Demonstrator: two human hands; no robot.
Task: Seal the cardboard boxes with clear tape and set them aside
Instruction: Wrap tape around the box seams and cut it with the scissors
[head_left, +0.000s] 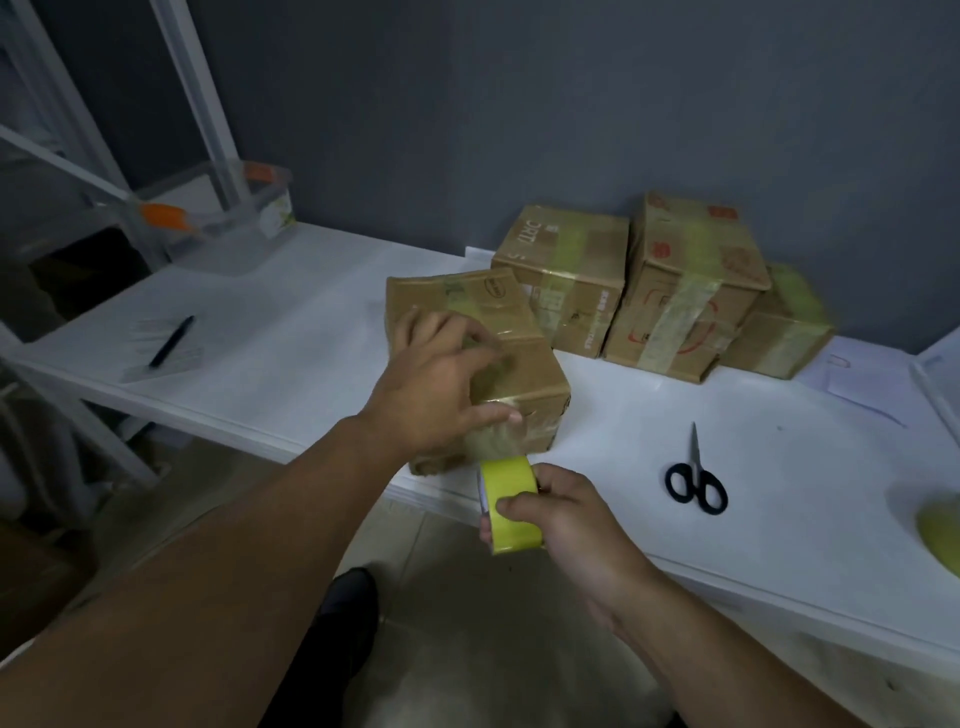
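Two hands: L hand (441, 384) presses cardboard box (475, 364); R hand (561, 514) grips tape roll (511, 506), 6 o'clock.
Handling: box prob. light, stiff; you hold its edges.

So on the white table (291, 332) we've got black-handled scissors (695, 480) lying flat, closed, blades pointing away from us. Over on the left a black pen (171, 342) sits on some pale sheets of paper (156, 353). At the far left corner we see a clear plastic container (223, 218) with orange clips (looks lidless, though we can't really tell). Behind it runs a white metal rack frame (197, 98), against the dark grey wall (519, 104).
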